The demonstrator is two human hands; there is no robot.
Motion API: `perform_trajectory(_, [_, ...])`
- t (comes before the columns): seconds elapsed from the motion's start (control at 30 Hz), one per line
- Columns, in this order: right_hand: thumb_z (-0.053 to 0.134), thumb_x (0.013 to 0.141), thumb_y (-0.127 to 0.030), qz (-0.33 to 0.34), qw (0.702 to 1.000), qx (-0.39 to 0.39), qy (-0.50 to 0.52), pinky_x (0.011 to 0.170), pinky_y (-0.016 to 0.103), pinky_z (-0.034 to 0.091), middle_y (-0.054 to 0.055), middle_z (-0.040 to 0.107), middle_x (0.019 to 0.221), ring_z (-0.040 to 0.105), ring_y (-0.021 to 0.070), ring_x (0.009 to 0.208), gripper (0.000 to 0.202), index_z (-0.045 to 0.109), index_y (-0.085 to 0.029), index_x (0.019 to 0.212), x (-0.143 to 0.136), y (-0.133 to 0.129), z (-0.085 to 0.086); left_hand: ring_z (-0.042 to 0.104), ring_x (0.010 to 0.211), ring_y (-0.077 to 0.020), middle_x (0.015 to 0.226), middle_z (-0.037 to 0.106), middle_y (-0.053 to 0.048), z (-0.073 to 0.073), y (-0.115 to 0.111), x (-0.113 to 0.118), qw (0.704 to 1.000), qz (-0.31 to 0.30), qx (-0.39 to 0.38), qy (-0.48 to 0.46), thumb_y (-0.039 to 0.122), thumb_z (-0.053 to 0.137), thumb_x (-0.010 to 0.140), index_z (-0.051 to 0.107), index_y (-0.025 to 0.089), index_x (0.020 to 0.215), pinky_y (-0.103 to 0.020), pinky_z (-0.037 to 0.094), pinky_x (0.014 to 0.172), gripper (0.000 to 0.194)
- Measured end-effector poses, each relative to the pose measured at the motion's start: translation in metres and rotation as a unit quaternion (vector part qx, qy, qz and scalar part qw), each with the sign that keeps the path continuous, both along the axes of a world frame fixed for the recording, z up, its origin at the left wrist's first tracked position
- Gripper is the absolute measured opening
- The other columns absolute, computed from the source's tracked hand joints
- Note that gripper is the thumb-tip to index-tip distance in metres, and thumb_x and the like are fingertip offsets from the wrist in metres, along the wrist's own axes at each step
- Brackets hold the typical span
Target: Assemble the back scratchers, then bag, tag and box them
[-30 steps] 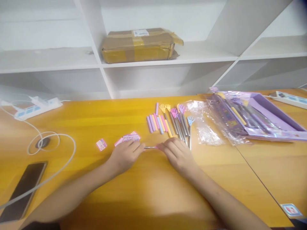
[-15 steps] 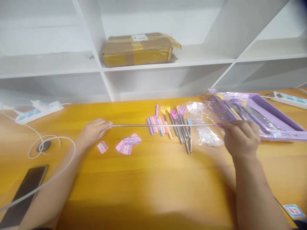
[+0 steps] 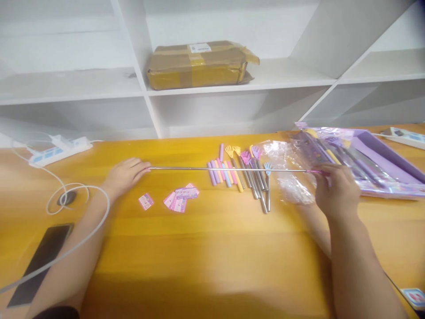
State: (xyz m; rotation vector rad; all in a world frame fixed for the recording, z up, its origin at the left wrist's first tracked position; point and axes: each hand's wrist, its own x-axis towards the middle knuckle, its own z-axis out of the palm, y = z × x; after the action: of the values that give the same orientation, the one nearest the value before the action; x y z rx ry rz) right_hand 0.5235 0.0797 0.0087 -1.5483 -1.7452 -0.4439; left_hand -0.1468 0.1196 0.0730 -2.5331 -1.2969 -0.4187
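An extended telescopic back scratcher [image 3: 226, 169] stretches level across the view, its thin metal rod held above the table between both hands. My left hand [image 3: 128, 174] pinches the left end, which its fingers hide. My right hand [image 3: 337, 188] is closed round the pink right end. Beyond and below the rod lie several short back scratchers [image 3: 254, 175] with yellow, pink, purple and blue hand-shaped heads. Beside them is a group of pastel-coloured grip sleeves [image 3: 221, 172]. Pink printed cards [image 3: 181, 198] are fanned near my left hand, with a single card [image 3: 146, 201] apart.
A purple tray [image 3: 385, 155] with wrapped back scratchers stands at the right, beside a clear plastic bag [image 3: 292, 184]. Power strips [image 3: 61, 150] lie on both sides. A dark phone [image 3: 43, 266] and a looping white cable [image 3: 99, 221] are at left. A taped carton [image 3: 199, 66] sits on the shelf.
The hands are slightly farther apart, with more of the rod and its pink end showing between them. The camera view has shifted a little, so the table items appear farther right.
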Motion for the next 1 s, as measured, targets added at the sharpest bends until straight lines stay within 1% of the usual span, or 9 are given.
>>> perform_trajectory(0.1, [0.056,0.104,-0.036,-0.015,0.998,-0.034,0.041,0.091,0.033,0.052,0.013,0.076,0.115,0.071,0.0228,0.107,0.018,0.065,-0.022,0.110,-0.006,-0.005,0.002,0.070,0.091,-0.0230,0.101,0.077,-0.007,-0.002,0.000,-0.004,1.000,0.003,-0.020,-0.006,0.053,0.042,0.112,0.075,0.023,0.116,-0.033,0.052,0.082,0.045])
perform_trajectory(0.2, [0.059,0.102,-0.033,-0.046,0.993,-0.076,0.072,0.083,0.030,0.052,0.009,0.076,0.099,0.073,0.0204,0.091,0.018,0.068,-0.022,0.112,-0.005,-0.006,-0.001,0.070,0.090,-0.0229,0.101,0.077,-0.007,-0.003,0.001,-0.004,1.000,0.002,-0.015,0.000,0.055,0.042,0.112,0.075,0.023,0.113,-0.033,0.051,0.080,0.046])
perform_trajectory(0.27, [0.060,0.101,-0.033,-0.029,0.993,-0.088,0.072,0.080,0.029,0.052,0.008,0.075,0.094,0.072,0.0190,0.083,0.018,0.069,-0.021,0.111,-0.003,-0.005,-0.002,0.070,0.089,-0.0232,0.098,0.077,-0.007,-0.004,0.002,-0.003,1.000,0.000,0.001,0.005,0.054,0.041,0.112,0.075,0.023,0.110,-0.033,0.050,0.078,0.046])
perform_trajectory(0.33, [0.058,0.102,-0.035,0.006,0.995,-0.084,0.057,0.079,0.030,0.053,0.009,0.075,0.099,0.071,0.0181,0.079,0.021,0.071,-0.021,0.109,-0.002,-0.004,-0.002,0.069,0.088,-0.0234,0.095,0.076,-0.008,-0.004,0.003,-0.001,1.000,-0.004,0.023,0.009,0.051,0.042,0.112,0.076,0.022,0.108,-0.034,0.049,0.078,0.045])
perform_trajectory(0.53, [0.053,0.104,-0.042,0.056,0.995,-0.065,0.057,0.082,0.032,0.057,0.011,0.075,0.101,0.070,0.0195,0.081,0.029,0.073,-0.021,0.101,-0.002,-0.005,0.006,0.065,0.083,-0.0223,0.089,0.075,-0.006,0.001,0.003,-0.001,0.997,0.002,0.070,0.029,0.045,0.046,0.112,0.077,0.024,0.105,-0.035,0.045,0.077,0.038])
perform_trajectory(0.63, [0.054,0.103,-0.042,0.060,0.991,-0.080,0.092,0.073,0.030,0.058,0.009,0.075,0.099,0.069,0.0167,0.072,0.029,0.073,-0.020,0.103,-0.002,-0.006,0.005,0.062,0.081,-0.0230,0.085,0.072,-0.006,0.001,0.003,0.000,0.995,0.022,0.096,0.029,0.046,0.051,0.110,0.078,0.026,0.105,-0.037,0.041,0.075,0.035])
perform_trajectory(0.77, [0.049,0.105,-0.036,0.059,0.985,-0.104,0.121,0.059,0.026,0.054,0.005,0.072,0.089,0.067,0.0127,0.058,0.028,0.072,-0.020,0.107,-0.003,-0.007,0.002,0.058,0.085,-0.0257,0.088,0.070,-0.008,0.000,0.002,0.004,0.991,0.064,0.119,-0.015,0.047,0.052,0.109,0.079,0.028,0.109,-0.038,0.041,0.075,0.034])
perform_trajectory(0.93, [0.053,0.100,-0.023,0.026,0.989,-0.095,0.109,0.081,0.029,0.055,0.002,0.071,0.075,0.072,0.0167,0.073,0.018,0.071,-0.022,0.105,-0.002,-0.006,0.004,0.055,0.081,-0.0238,0.085,0.064,-0.007,-0.001,0.002,0.007,0.995,0.056,0.070,-0.047,0.047,0.051,0.109,0.079,0.029,0.109,-0.037,0.043,0.074,0.034])
perform_trajectory(1.0, [0.053,0.099,-0.021,0.022,0.990,-0.089,0.103,0.084,0.029,0.054,0.003,0.072,0.074,0.072,0.0178,0.077,0.018,0.070,-0.023,0.105,-0.002,-0.005,0.004,0.055,0.082,-0.0238,0.086,0.063,-0.007,-0.002,0.002,0.007,0.994,0.060,0.066,-0.060,0.046,0.051,0.109,0.079,0.030,0.110,-0.037,0.044,0.075,0.033])
